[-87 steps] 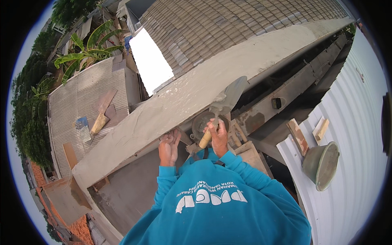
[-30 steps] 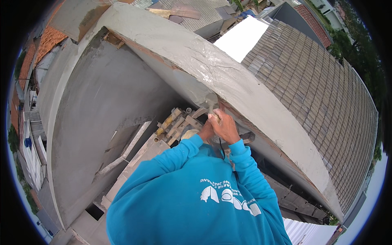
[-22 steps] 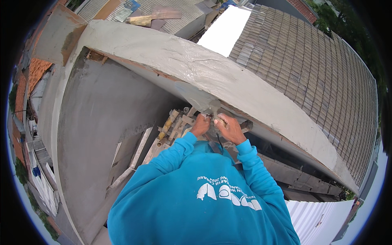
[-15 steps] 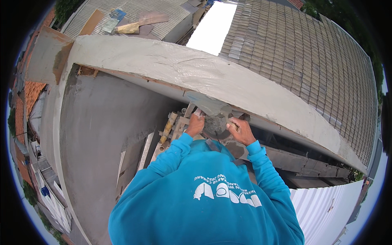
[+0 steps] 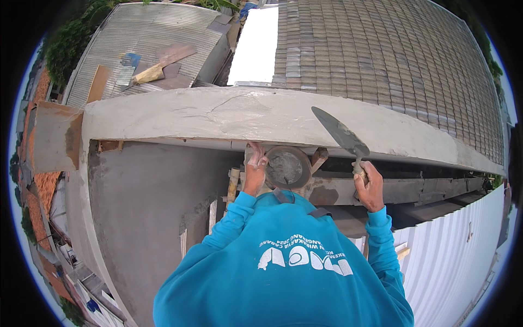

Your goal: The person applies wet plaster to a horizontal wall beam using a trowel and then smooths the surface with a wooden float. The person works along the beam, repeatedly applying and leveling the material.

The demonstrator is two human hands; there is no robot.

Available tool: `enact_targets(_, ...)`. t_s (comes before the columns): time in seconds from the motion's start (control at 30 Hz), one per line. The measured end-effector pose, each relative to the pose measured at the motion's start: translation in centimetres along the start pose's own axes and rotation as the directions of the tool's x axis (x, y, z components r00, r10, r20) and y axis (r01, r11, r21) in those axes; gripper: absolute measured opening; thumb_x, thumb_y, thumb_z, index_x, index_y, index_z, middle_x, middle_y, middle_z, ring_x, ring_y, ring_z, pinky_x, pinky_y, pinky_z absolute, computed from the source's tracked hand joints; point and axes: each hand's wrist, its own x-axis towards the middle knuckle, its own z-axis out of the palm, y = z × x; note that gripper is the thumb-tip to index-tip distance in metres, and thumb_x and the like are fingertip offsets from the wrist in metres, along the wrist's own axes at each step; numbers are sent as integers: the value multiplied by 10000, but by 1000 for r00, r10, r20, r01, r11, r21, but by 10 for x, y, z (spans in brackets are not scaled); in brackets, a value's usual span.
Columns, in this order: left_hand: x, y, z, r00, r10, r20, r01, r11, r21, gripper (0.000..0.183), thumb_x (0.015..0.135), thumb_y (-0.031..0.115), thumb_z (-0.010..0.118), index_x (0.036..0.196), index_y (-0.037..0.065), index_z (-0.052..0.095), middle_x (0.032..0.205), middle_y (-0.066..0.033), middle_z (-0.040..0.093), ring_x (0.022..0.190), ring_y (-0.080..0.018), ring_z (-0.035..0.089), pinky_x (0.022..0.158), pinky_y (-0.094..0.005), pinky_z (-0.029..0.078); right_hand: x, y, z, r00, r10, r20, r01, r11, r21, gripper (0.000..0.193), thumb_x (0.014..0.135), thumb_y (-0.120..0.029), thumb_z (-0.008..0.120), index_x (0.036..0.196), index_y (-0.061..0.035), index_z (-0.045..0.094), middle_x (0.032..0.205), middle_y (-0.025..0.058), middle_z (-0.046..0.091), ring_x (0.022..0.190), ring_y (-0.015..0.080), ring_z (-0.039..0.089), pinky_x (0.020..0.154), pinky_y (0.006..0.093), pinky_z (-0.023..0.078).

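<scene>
My right hand (image 5: 370,186) is wrapped round the handle of a pointed trowel (image 5: 339,131). The grey blade points up and left over the plastered ledge. At the left rim of a round bucket (image 5: 299,154) is my left hand (image 5: 254,170), thumb by the rim and fingers partly hidden. Wet grey mortar (image 5: 285,167) lies in the bucket, close to my chest. Just beyond it runs the smooth, pale plastered ledge (image 5: 212,117), curving across the view.
A grey rendered wall (image 5: 147,201) drops on the left. Short wooden pieces (image 5: 320,158) stick out by the bucket. White corrugated sheeting (image 5: 452,250) lies low on the right. Beyond the ledge are a tiled roof (image 5: 381,54) and a metal roof (image 5: 136,32) with scrap boards.
The trowel has moved from over the bucket and ledge edge out to the right, raised in my right hand. My left hand stays beside the bucket. The view has shifted.
</scene>
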Motion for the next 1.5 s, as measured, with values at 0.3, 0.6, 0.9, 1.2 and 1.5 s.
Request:
enact_targets(0.3,-6,37,4,983,-181,2,181,983,33,692,1006,93,434,1551,81,7,1630,-98,82,1471,-311,202,1144,-471,324,-20,-19,58,855,211,-474,-290,952,-100,329,862,-55,619,1159,45,517,997,177,517,903,338,535,812,402,448)
enact_targets(0.6,0,50,-1,972,-231,37,228,971,71,698,992,54,444,1541,35,12,1620,-132,91,1470,-306,206,1155,-466,331,-25,-21,96,703,357,-615,-450,893,5,467,852,-58,642,1262,61,453,1102,227,479,1018,395,497,893,452,417)
enact_targets(0.9,-1,64,8,951,-303,60,301,953,41,681,981,21,407,1551,59,35,1622,-111,99,1475,-297,188,1166,-453,315,-24,-26,144,736,323,-595,-400,916,1,466,883,-104,622,1270,78,436,1137,239,440,1033,410,490,875,464,434)
enact_targets(1.2,4,59,-5,948,-310,73,305,950,65,637,975,16,430,1541,45,139,1596,-101,198,1450,-276,260,1142,-476,340,-12,-65,154,903,206,-376,-203,978,50,465,841,-91,655,1266,0,489,1146,201,454,967,418,568,775,479,494)
enact_targets(1.5,9,53,-6,948,-314,49,313,949,27,612,952,-8,444,1521,80,235,1540,-56,305,1391,-238,345,1122,-497,337,1,-54,42,808,176,-563,-191,981,33,417,814,-92,667,1187,41,535,1034,210,533,930,385,565,800,416,487)
